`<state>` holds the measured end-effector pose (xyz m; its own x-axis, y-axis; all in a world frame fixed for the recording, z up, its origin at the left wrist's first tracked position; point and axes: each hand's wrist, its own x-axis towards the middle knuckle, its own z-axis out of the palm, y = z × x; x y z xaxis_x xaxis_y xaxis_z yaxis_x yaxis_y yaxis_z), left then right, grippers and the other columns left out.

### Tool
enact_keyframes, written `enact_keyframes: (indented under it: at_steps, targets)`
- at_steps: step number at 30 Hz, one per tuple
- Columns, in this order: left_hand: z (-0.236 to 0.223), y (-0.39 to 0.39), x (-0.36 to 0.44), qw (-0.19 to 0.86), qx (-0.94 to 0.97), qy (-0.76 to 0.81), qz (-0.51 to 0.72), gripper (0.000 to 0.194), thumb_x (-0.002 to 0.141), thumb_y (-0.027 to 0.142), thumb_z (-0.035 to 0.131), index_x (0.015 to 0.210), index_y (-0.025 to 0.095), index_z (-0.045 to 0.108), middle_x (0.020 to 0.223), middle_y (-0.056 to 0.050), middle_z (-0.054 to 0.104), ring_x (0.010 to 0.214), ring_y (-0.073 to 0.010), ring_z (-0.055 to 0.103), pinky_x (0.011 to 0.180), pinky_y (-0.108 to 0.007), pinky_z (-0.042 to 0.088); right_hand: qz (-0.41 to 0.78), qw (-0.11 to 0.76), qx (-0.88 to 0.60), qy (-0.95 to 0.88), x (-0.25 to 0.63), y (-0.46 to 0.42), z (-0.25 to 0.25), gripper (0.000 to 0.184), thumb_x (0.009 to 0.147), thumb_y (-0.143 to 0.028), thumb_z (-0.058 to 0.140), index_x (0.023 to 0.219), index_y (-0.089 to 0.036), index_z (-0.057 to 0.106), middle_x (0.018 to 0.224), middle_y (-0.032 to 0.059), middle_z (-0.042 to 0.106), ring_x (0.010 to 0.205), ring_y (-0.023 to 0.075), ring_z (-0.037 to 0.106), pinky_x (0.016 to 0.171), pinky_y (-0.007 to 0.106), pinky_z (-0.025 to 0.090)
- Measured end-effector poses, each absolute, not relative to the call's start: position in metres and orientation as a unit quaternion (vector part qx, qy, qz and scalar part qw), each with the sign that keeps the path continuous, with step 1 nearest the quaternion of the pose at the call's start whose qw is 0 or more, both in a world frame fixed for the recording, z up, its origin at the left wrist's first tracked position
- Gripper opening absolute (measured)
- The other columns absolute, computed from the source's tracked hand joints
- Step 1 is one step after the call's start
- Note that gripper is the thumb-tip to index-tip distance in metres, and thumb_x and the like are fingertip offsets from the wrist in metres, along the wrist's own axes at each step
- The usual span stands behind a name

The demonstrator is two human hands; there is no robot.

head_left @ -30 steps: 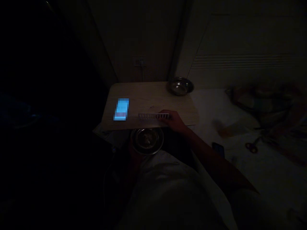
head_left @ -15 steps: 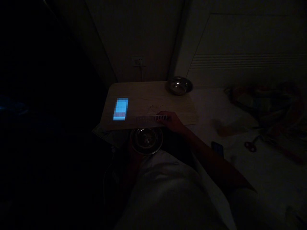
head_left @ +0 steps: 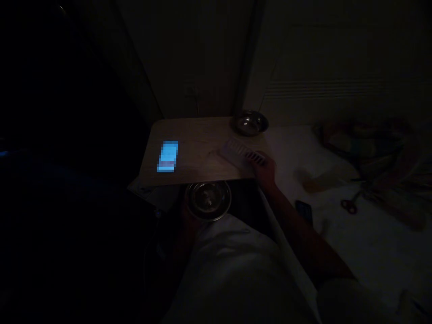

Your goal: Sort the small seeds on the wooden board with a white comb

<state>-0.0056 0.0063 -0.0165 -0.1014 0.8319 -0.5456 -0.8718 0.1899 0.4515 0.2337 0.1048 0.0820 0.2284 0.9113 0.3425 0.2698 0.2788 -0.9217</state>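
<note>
My left hand, dim and partly hidden, is closed on the side of a round metal bowl held just below the near edge of a wooden table. Some dark matter shows inside the bowl, too dim to name. At the table's right side my right hand grips the end of a pale, flat slotted piece, which lies tilted over the tabletop and is blurred. Its exact kind does not show. Another metal bowl rests at the table's far right corner.
A lit phone lies on the table's left part. To the right, a pale surface carries a dark phone, red-handled scissors and a striped cloth heap. Behind the table is a wall. Everything is very dark.
My right hand has moved right with the slotted piece, which has turned from level along the near edge to a slant. My left hand and its bowl stay nearly in place.
</note>
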Motion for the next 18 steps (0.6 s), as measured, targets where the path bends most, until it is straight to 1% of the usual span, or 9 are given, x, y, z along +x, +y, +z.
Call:
enact_keyframes:
  at_steps: [2,4,7,9,10,14,16,18]
  targets:
    - [-0.015,0.006,-0.004,0.669,-0.033,0.38,0.638,0.031,0.078,0.039,0.052,0.094,0.019,0.069,0.096,-0.007,0.071,0.11,-0.0292,0.057,0.093,-0.045,0.044,0.256,0.599,-0.549,-0.524,0.243,0.103,0.082,0.022,0.069,-0.032,0.067,0.085,-0.017,0.066,0.08,0.0024,0.066,0.07,0.0161,0.059,0.066,0.029,0.046]
    - [-0.014,0.005,-0.003,0.669,-0.035,0.384,0.635,0.028,0.077,0.035,0.054,0.093,0.019,0.069,0.094,-0.006,0.071,0.108,-0.0274,0.058,0.093,-0.043,0.044,0.27,0.591,-0.546,-0.529,0.247,0.101,0.083,0.021,0.069,-0.031,0.067,0.085,-0.017,0.066,0.079,0.0022,0.066,0.069,0.0155,0.058,0.065,0.028,0.046]
    - [-0.017,0.006,-0.002,0.683,-0.043,0.394,0.614,0.029,0.076,0.036,0.054,0.093,0.018,0.07,0.096,-0.007,0.071,0.108,-0.0278,0.058,0.093,-0.042,0.044,0.347,0.52,-0.508,-0.592,0.235,0.094,0.086,0.02,0.07,-0.032,0.067,0.083,-0.017,0.066,0.077,0.0019,0.065,0.067,0.0145,0.057,0.061,0.026,0.044]
    - [-0.022,0.009,-0.001,0.684,-0.051,0.405,0.604,0.028,0.075,0.035,0.054,0.089,0.017,0.07,0.094,-0.007,0.071,0.107,-0.0283,0.058,0.092,-0.042,0.045,0.392,0.461,-0.486,-0.63,0.218,0.09,0.086,0.02,0.07,-0.033,0.067,0.081,-0.016,0.065,0.07,0.0004,0.062,0.061,0.0128,0.054,0.056,0.024,0.041]
    - [-0.025,0.01,-0.001,0.681,-0.053,0.412,0.604,0.026,0.075,0.034,0.053,0.087,0.017,0.07,0.091,-0.007,0.071,0.106,-0.0284,0.059,0.091,-0.041,0.045,0.406,0.438,-0.469,-0.651,0.209,0.089,0.086,0.021,0.07,-0.034,0.068,0.081,-0.016,0.065,0.07,0.0004,0.062,0.061,0.0125,0.053,0.056,0.024,0.041]
    - [-0.037,0.014,-0.004,0.68,-0.055,0.427,0.593,0.02,0.073,0.029,0.054,0.08,0.018,0.07,0.079,-0.007,0.072,0.1,-0.0293,0.061,0.088,-0.042,0.047,0.442,0.393,-0.402,-0.699,0.173,0.094,0.081,0.02,0.072,-0.033,0.065,0.08,-0.015,0.064,0.071,0.0003,0.061,0.063,0.0117,0.052,0.057,0.022,0.039]
    - [-0.041,0.014,-0.005,0.687,-0.05,0.423,0.589,0.022,0.074,0.029,0.054,0.081,0.017,0.07,0.08,-0.008,0.072,0.097,-0.0293,0.063,0.086,-0.043,0.048,0.445,0.384,-0.406,-0.7,0.164,0.101,0.079,0.021,0.071,-0.033,0.065,0.079,-0.014,0.064,0.07,0.0001,0.06,0.062,0.0115,0.052,0.057,0.022,0.039]
    - [-0.044,0.013,-0.006,0.682,-0.033,0.411,0.604,0.022,0.074,0.028,0.053,0.083,0.018,0.07,0.082,-0.007,0.072,0.096,-0.0275,0.063,0.085,-0.041,0.049,0.441,0.386,-0.429,-0.687,0.16,0.107,0.078,0.021,0.069,-0.033,0.066,0.076,-0.014,0.063,0.069,-0.0002,0.059,0.061,0.0111,0.05,0.056,0.022,0.038]
